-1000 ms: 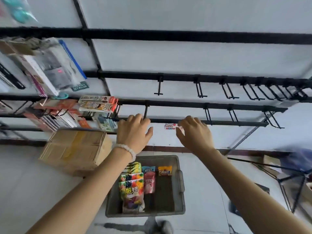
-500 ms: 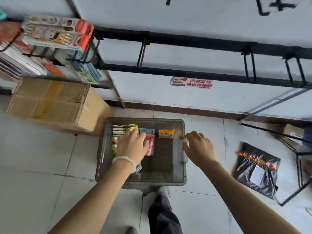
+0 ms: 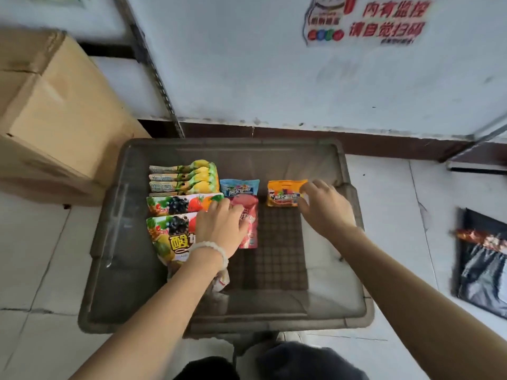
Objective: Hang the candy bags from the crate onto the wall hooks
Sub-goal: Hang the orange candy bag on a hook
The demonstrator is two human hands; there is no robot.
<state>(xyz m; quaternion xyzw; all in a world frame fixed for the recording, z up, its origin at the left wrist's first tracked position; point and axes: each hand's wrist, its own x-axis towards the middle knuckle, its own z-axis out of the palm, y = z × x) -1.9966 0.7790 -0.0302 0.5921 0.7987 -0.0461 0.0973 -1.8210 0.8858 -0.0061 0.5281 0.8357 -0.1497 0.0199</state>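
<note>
The grey crate (image 3: 109,242) sits on the tiled floor (image 3: 35,256) against the base of the white wall (image 3: 274,78), and everything else is placed around it. Inside the crate, along its left side, lies a row of fruit-print candy bags (image 3: 175,207), with yellow-and-green packs (image 3: 186,176) at the end nearest the wall. Just right of that row lie a blue bag (image 3: 240,187) and, on its near side, a pink bag (image 3: 251,229). The left hand (image 3: 222,229), with a pale bead bracelet (image 3: 211,249) on its wrist, rests on the fruit-print row and the pink bag, fingers bent over them; whether it has gripped a bag cannot be told. Toward the crate's right wall, the right hand (image 3: 326,209) pinches the right edge of the small orange bag (image 3: 284,194), which lies on the crate's gridded bottom. Left of the crate stands a cardboard box (image 3: 55,119); right of it a dark plastic wrapper (image 3: 482,272) lies on the floor. Above the crate, a red-lettered sticker (image 3: 367,20) is stuck on the wall.
</note>
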